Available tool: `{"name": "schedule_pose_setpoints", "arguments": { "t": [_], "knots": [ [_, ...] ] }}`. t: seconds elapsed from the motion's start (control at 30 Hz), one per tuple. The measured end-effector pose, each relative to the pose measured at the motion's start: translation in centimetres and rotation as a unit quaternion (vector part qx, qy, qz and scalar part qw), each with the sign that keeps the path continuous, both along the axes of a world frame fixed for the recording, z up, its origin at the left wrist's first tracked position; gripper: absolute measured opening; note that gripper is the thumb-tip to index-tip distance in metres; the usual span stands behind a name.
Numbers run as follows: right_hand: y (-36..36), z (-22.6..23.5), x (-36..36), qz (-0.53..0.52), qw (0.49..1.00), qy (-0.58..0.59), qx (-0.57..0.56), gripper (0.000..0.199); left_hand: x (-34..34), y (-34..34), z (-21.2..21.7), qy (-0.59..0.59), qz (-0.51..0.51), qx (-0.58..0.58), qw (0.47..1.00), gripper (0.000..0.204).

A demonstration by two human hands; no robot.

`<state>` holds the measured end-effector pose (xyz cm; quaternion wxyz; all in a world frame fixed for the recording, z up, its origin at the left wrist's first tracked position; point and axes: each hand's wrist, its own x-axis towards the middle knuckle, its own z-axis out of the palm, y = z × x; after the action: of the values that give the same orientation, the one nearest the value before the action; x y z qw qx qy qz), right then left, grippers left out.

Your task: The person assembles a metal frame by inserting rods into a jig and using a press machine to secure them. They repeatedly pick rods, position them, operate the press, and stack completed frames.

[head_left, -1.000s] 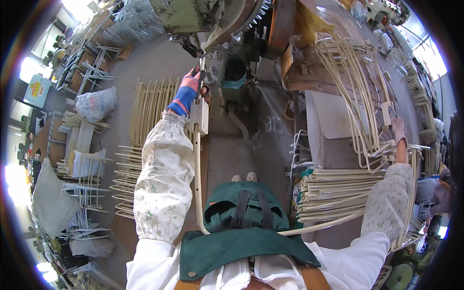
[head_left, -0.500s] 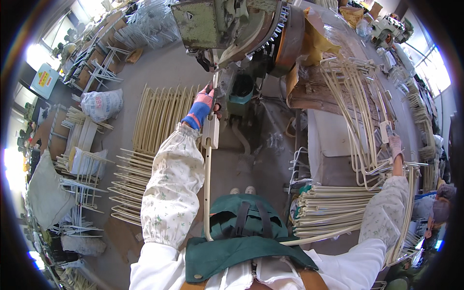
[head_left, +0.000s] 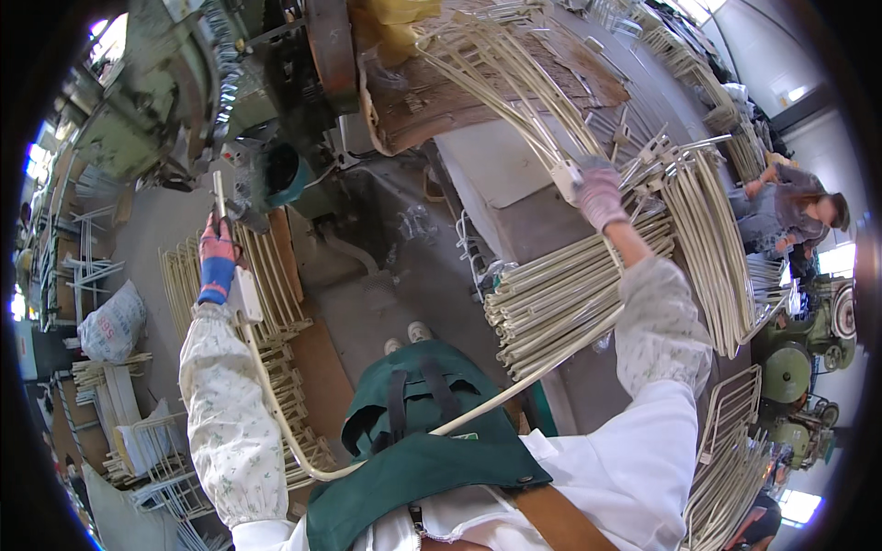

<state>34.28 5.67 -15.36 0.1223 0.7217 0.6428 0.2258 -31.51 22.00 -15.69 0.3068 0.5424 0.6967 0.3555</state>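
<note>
1. At upper left, the machine has slid aside in my view as I turn right.
2. My bent tube runs across my apron, hand to hand; its left end now shows clear of the machine's head, so I judge it free to swing.
3. Just beside my right hand, a stack crowds the tube's path; a co-worker stands well apart.
4. My left hand curls closed around the tube, above a white block.
5. My right hand, higher and further in, closes around its other end.
</note>
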Motion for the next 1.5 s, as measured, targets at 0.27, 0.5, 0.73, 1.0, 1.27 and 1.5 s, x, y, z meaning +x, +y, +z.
{"name": "schedule_pose_setpoints", "arguments": {
  "t": [0.27, 0.5, 0.73, 1.0, 1.27, 1.5],
  "knots": [
    [-5.2, -9.8, -6.5, 0.163, 0.881, 0.156, -0.415, 0.036, -0.4, -0.3, 1.0, 0.27, -0.033, 0.122, 0.955, 0.043],
    [-6.8, -9.8, -6.0, 0.133, 0.888, 0.207, -0.388, 0.034, 12.7, -11.3, 9.9, 0.289, -0.151, 0.27, 0.906, 0.034],
    [-1.7, 1.0, -19.8, 0.258, 0.764, 0.588, -0.057, 0.016, 21.0, -17.6, 5.5, -0.384, -0.261, -0.189, 0.865, 0.052],
    [2.0, 10.1, -29.2, 0.416, 0.644, 0.637, -0.083, 0.032, 20.2, -17.3, 8.4, -0.501, -0.103, 0.068, 0.856, 0.029],
    [3.8, 13.8, -30.0, 0.441, 0.698, 0.564, 0.006, 0.028, 10.4, -14.6, 17.8, -0.464, 0.182, 0.288, 0.817, 0.014],
    [12.3, 12.5, -25.3, 0.4, 0.839, 0.37, -0.007, 0.024, 12.6, -2.0, 5.4, -0.588, 0.191, 0.053, 0.784, 0.02]
  ]
}}
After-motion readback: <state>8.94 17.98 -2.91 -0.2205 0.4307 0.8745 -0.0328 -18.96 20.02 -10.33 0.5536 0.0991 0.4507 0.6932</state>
